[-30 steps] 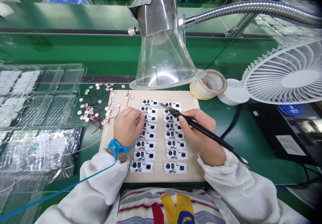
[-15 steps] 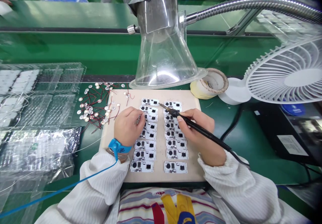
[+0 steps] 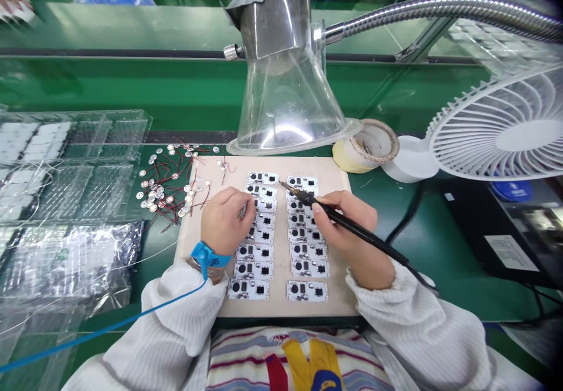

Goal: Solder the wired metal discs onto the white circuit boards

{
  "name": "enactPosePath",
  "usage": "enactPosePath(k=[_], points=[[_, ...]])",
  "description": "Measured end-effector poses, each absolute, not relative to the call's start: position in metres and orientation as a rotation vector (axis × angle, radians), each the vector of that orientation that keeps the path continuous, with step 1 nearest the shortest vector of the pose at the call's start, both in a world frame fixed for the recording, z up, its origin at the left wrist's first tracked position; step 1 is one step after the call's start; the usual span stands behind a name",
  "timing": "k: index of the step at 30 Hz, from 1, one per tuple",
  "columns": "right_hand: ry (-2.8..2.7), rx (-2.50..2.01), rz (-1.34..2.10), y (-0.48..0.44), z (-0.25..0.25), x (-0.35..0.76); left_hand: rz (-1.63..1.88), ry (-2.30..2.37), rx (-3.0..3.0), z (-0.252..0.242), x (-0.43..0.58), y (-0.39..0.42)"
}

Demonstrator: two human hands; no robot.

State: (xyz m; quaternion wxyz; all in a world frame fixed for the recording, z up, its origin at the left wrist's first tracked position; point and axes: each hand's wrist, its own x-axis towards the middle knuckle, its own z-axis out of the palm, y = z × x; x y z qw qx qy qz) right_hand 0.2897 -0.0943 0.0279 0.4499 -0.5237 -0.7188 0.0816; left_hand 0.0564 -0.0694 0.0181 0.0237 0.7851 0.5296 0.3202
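My right hand (image 3: 345, 218) grips a black soldering iron (image 3: 352, 225) like a pen, its tip pointing up-left between the tops of two columns of white circuit boards (image 3: 307, 291). Whether the tip touches the upper left board (image 3: 263, 178) I cannot tell. My left hand (image 3: 227, 218), wearing a blue wrist strap (image 3: 210, 257), is closed in a pinch over the left column's upper boards. A thin solder wire (image 3: 165, 250) runs from the left towards this hand; its end at the fingertips is hidden. Beneath the boards lies a beige mat (image 3: 281, 262).
Small discs with red and black leads (image 3: 165, 191) lie left of the mat. Clear trays (image 3: 118, 180) and a silvery bag (image 3: 88, 256) are farther left. A clear extraction hood (image 3: 290, 109) hangs above the boards. A tape roll (image 3: 367, 145), white fan (image 3: 505, 127) and black box (image 3: 497, 233) stand right.
Both hands and the soldering iron have barely moved, with a slight shift to the right. Another person's hand at the far upper left has come further into view.
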Motion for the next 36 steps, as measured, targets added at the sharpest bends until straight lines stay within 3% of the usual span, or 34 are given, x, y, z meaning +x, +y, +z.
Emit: enactPosePath(k=[15, 20, 26, 36], points=[[-1.87, -1.287, 0.135, -0.092, 0.03, 0.288, 0.944, 1.643, 2.446, 0.016, 0.057, -0.067], [-1.784, -1.189, 0.058, -0.097, 0.047, 0.293, 1.085, 1.58, 2.466, 0.038, 0.054, -0.079], [-2.175, -1.331, 0.138, -0.114, 0.061, 0.282, 1.055, 1.369, 2.496, 0.077, 0.062, -0.116], [-2.086, -1.254, 0.301, -0.1, 0.06, 0.297, 1.071, 1.479, 2.421, 0.072, 0.06, -0.119]])
